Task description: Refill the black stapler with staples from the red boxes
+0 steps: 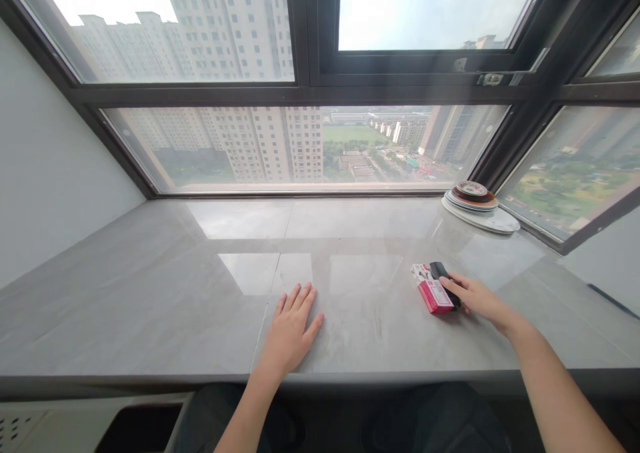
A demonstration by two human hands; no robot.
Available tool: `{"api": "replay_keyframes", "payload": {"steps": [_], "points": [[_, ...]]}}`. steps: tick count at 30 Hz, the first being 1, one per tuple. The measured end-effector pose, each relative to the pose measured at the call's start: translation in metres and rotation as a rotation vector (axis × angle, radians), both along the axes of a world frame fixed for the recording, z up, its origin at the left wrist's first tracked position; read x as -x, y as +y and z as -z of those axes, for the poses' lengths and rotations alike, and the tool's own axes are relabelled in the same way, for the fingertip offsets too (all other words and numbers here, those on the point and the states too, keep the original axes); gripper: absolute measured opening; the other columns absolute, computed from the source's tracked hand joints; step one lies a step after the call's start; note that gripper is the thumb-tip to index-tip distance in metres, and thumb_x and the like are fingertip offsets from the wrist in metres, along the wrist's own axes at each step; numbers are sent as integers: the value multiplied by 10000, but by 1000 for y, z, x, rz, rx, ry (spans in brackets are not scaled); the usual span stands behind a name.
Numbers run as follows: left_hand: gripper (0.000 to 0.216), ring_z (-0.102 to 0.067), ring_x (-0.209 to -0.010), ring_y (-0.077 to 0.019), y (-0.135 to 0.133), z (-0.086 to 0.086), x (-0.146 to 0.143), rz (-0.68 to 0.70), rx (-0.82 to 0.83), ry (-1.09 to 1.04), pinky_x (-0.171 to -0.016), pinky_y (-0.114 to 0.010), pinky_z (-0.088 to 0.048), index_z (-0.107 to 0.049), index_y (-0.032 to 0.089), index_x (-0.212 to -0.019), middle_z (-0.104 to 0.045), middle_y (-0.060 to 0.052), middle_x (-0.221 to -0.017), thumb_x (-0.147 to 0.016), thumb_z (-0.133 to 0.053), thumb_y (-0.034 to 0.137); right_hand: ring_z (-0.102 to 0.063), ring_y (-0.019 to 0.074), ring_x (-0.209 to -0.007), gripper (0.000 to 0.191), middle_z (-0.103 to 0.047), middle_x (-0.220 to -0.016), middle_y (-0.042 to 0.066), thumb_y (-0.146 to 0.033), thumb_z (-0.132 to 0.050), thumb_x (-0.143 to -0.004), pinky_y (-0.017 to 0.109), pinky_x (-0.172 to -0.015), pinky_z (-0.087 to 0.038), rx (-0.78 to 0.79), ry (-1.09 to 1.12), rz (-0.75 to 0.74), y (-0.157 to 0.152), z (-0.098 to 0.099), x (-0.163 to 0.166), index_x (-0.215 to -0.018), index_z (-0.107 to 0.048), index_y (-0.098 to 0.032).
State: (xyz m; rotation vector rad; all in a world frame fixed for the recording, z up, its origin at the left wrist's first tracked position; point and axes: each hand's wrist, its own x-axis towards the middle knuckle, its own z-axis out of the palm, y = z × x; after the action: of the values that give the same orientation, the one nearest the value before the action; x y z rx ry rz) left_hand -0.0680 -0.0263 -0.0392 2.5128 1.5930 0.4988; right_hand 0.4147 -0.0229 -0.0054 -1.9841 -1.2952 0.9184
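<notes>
Where our right hand (473,298) curls in, we see its thumb laid over a black object (439,271) and its other fingers bent round the near side, so we have it pinched; our own grip hides part of it, and we cannot tell what it is. Just beyond the thumb, on the left of that black object and right up against it, lies a pink-and-white box (433,292); we cannot tell whether our grip takes in the box too. Under both is the grey, glossy countertop (150,293).

Well to the left of that grip, our left hand (291,331) lies palm down on the same surface, fingers slightly spread and thumb out to the side, with only the countertop beneath it. Farther from us than our right hand, we see a stack of plates (471,201), above a pale flat slab (505,224) in the corner. Beyond both hands stands the dark window frame (305,95), with tall buildings (250,140) outside.
</notes>
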Motion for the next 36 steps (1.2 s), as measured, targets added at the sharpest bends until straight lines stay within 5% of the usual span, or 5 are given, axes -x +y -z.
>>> {"api": "replay_keyframes", "payload": {"steps": [4, 11, 20, 29, 36], "points": [[571, -200, -1599, -237, 0, -1, -1, -7, -4, -6, -1295, -491, -190, -318, 341, -1623, -301, 19, -1702, -1082, -331, 525, -569, 142, -508, 658, -717, -744, 33, -645, -632, -868, 285, -536, -494, -11, 128, -73, -6, 7, 41, -1327, -703, -178], [534, -211, -1596, -222, 0, -3, -2, -12, 43, -81, -1300, -483, -177, -367, 333, -1599, -341, 16, -1687, -1098, -308, 509, -561, 121, -488, 580, -601, -614, -26, -631, -617, -909, 227, -472, -515, -120, 268, -172, 2, 10, 174, -1235, -742, -168], [438, -543, -1375, -227, -1, -14, 3, -105, 89, -689, -1172, -411, -414, -515, 288, -1474, -586, -63, -1478, -1079, -419, 454, -599, 160, -554, 459, -665, -673, 4, -590, -560, -952, 243, -520, -457, -329, 227, -232, 20, 20, 314, -1166, -767, -242], [574, -598, -1194, -327, -5, -15, -35, -483, -143, -425, -1018, -487, -483, -529, 225, -1410, -617, -120, -1235, -878, -695, 358, -546, 175, -601, 494, -623, -639, 3, -630, -543, -946, 263, -603, -408, -413, 53, -123, 5, 23, 261, -991, -787, -203], [539, -616, -1192, -290, 13, -12, 4, -475, -173, -467, -1002, -406, -501, -528, 226, -1407, -627, -108, -1286, -927, -636, 446, -490, 161, -595, 553, -587, -657, -14, -649, -584, -925, 256, -570, -385, -371, 121, -69, -21, 29, 234, -1193, -775, -204]]}}
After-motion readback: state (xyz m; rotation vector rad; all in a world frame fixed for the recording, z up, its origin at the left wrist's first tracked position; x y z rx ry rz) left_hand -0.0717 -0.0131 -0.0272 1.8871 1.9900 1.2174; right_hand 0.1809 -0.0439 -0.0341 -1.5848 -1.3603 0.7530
